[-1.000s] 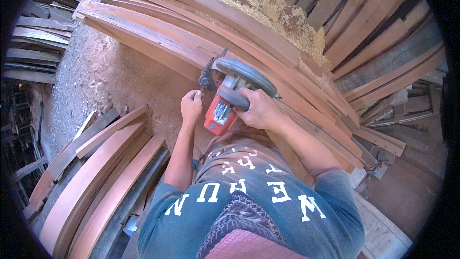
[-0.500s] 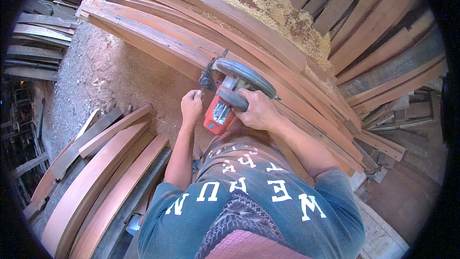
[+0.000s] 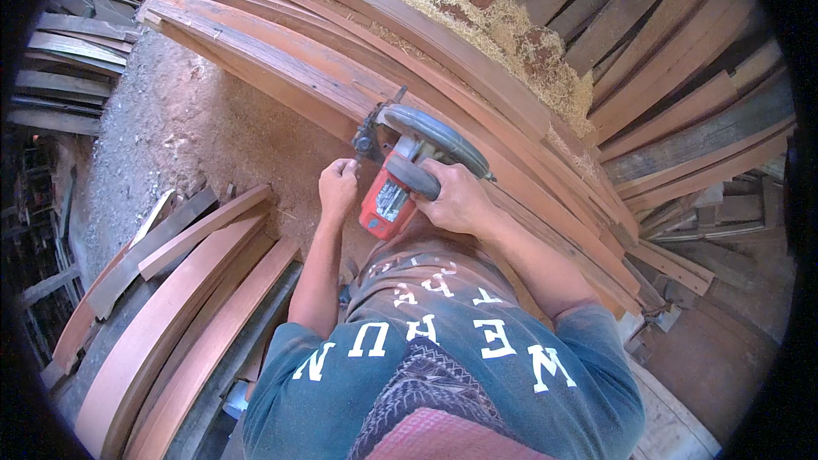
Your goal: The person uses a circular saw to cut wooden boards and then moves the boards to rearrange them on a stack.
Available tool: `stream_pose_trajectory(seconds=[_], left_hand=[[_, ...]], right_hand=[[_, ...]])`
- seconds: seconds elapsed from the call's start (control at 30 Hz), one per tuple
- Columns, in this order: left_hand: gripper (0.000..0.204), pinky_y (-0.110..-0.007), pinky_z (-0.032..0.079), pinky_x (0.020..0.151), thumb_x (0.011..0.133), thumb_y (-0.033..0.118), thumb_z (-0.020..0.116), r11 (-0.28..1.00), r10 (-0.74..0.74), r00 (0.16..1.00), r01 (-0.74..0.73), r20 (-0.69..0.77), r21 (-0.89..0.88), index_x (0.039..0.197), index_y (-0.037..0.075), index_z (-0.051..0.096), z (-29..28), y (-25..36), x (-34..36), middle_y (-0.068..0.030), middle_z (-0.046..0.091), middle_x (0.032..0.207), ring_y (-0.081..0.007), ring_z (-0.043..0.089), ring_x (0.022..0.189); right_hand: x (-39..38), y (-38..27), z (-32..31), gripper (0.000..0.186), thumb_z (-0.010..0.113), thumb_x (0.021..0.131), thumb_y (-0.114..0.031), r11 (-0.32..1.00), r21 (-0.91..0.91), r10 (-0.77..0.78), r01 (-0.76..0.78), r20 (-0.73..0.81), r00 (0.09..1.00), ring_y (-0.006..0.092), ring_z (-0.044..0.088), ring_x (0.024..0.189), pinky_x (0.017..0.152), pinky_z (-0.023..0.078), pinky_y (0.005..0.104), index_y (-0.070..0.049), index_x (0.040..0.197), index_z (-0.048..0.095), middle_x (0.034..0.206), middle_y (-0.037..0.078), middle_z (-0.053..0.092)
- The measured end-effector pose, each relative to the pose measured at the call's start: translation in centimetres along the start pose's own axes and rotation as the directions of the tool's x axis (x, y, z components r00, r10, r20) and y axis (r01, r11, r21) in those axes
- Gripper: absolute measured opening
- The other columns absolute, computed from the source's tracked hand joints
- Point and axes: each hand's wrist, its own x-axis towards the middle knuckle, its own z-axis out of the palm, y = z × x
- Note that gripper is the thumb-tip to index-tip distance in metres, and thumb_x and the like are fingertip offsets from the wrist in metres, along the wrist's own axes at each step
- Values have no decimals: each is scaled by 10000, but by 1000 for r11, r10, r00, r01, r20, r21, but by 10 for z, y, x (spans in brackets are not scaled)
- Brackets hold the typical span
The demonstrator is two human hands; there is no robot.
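A red and grey circular saw point(image 3: 388, 201) rests on the long reddish-brown boards, its round dark blade guard point(image 3: 436, 132) lying along them. My right hand point(image 3: 460, 196) is closed around its black rear handle. My left hand point(image 3: 338, 189) is closed in a pinch at the lower end of the saw's dark metal edge guide point(image 3: 366, 138), left of the red motor housing. The fingertips hide the bit they grip. Under the saw, a plank point(image 3: 256, 60) stretches away to the far left. The blade itself is hidden.
More boards point(image 3: 375, 4) lie parallel beyond the saw, with pale wood shavings point(image 3: 511, 38) behind them. Stacked planks point(image 3: 183, 307) fill the near left. Dark planks point(image 3: 656, 51) lean at the far right. Gravelly earth point(image 3: 153, 102) shows at left.
The view has shifted very slightly. Both hands keep their grips, and the saw stays practically in the same place on the boards.
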Motion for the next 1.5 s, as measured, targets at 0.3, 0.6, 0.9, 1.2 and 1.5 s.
stream_pose_trajectory(seconds=[0.3,0.6,0.9,1.2,1.5], left_hand=[[272,-346,539,752,1021,218,620,1000,-16,1000,16,18,14,1020,-2,778,-16,2,15,-98,766,836,-177,711,771],[264,-334,545,754,1023,204,616,999,-28,1000,28,10,-40,1037,-7,774,-28,-3,32,-89,774,855,-160,715,782],[275,-346,552,745,1022,220,625,1000,7,1000,-6,5,-21,1032,-8,779,-37,-6,51,-115,789,882,-172,732,779],[272,-344,545,735,1018,223,624,1000,-18,1000,18,3,-24,1021,3,784,-47,-12,69,-99,776,836,-175,717,754],[271,-355,542,735,1006,241,633,999,-55,998,55,10,-3,1006,19,789,-55,-14,89,-113,766,804,-196,722,750]], right_hand=[[16,-8,9,337,758,827,-161,1000,2,-4,4,7,1000,475,710,952,843,561,526,-25,1130,703,961,295,726],[34,-19,17,339,761,832,-169,1000,-9,21,-21,19,1000,477,710,946,839,560,527,-24,1133,704,960,299,724],[55,-25,21,322,757,840,-163,1000,-8,8,-8,13,1000,479,711,925,823,562,521,-26,1127,706,945,293,724],[73,-29,29,316,746,845,-163,1000,-15,24,-24,16,1000,475,710,933,822,561,515,-38,1133,712,961,287,726],[93,-35,32,330,741,833,-155,998,15,63,-64,50,997,471,704,946,820,556,517,-53,1146,714,979,274,728]])
